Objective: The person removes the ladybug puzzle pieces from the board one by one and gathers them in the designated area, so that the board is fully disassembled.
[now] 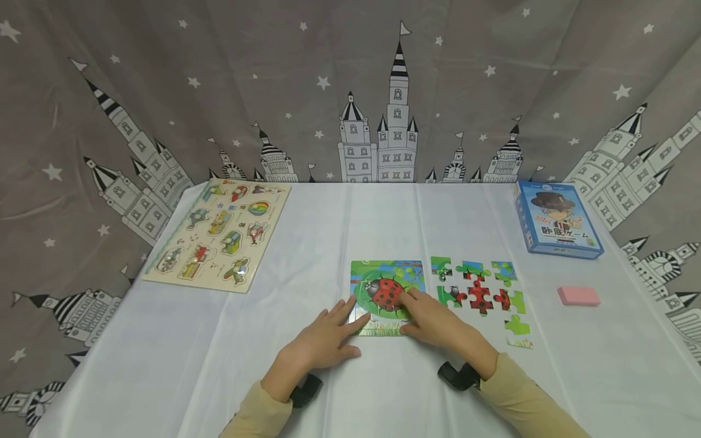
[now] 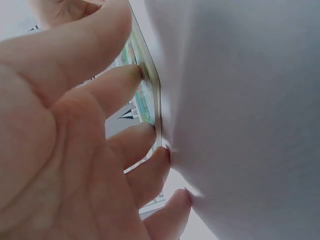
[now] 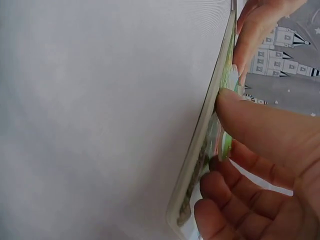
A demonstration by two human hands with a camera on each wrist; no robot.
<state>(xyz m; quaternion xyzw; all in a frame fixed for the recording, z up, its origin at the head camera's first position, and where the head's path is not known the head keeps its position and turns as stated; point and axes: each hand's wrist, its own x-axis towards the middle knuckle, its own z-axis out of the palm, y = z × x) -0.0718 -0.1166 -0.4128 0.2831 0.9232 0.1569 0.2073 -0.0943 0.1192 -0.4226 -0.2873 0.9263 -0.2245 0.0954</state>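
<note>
A ladybug jigsaw board (image 1: pixel 387 283) lies flat on the white table between the two hands. My left hand (image 1: pixel 323 340) is spread at its lower left, fingertips touching the board's edge and the cloth; the left wrist view shows these fingers (image 2: pixel 132 145) nearly straight. Over the board's lower right, my right hand (image 1: pixel 438 319) has bent fingers and holds a small puzzle piece (image 3: pixel 226 145), seen tilted above the surface in the right wrist view. Its thumb (image 3: pixel 240 112) rests at the board's near edge. Loose ladybug pieces (image 1: pixel 480 299) lie spaced out right of the board.
A wooden vehicle puzzle board (image 1: pixel 219 234) lies at the back left. At the back right stands a blue game box (image 1: pixel 558 219), with a pink block (image 1: pixel 579 296) in front of it. A grey castle-print curtain (image 1: pixel 246 73) hangs behind the table.
</note>
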